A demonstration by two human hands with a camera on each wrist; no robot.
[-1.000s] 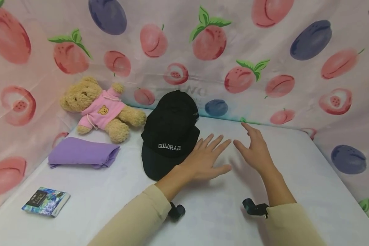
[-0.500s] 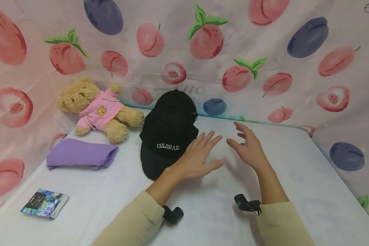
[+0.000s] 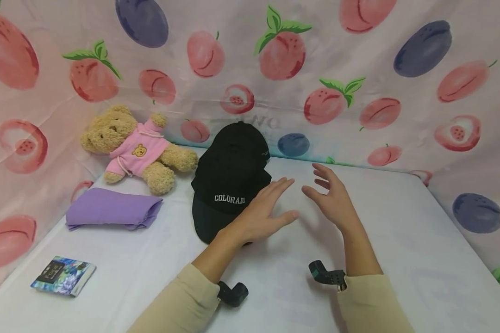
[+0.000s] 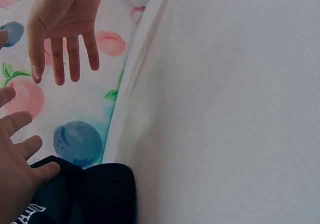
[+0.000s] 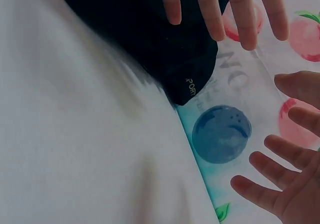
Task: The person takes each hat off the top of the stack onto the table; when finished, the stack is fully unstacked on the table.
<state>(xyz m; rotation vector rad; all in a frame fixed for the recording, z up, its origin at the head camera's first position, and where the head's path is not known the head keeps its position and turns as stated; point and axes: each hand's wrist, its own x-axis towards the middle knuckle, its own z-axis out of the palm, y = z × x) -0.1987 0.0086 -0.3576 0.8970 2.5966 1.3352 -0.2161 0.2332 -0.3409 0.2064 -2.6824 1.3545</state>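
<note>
Black caps (image 3: 229, 175), one lettered COLORADO, lie overlapped near the middle of the table in the head view. My left hand (image 3: 260, 215) hovers over the right side of the front cap, fingers straight, holding nothing. To its right, my right hand (image 3: 331, 196) is raised above the table with fingers spread and slightly bent, palm toward the left hand, also with nothing in it. The left wrist view shows the left hand (image 4: 17, 159) next to a cap (image 4: 102, 194). In the right wrist view the right hand (image 5: 290, 184) is apart from the caps (image 5: 150, 39).
A teddy bear (image 3: 139, 148) in a pink top leans at the back left. In front of it lies a folded purple cloth (image 3: 112, 208), and nearer still a small blue patterned packet (image 3: 62, 276). A fruit-print curtain (image 3: 337, 51) surrounds the white table (image 3: 400, 240).
Both hands have shifted a little to the left. The left hand has turned so its fingers look closer together. The caps, bear, cloth and packet have stayed in place.
</note>
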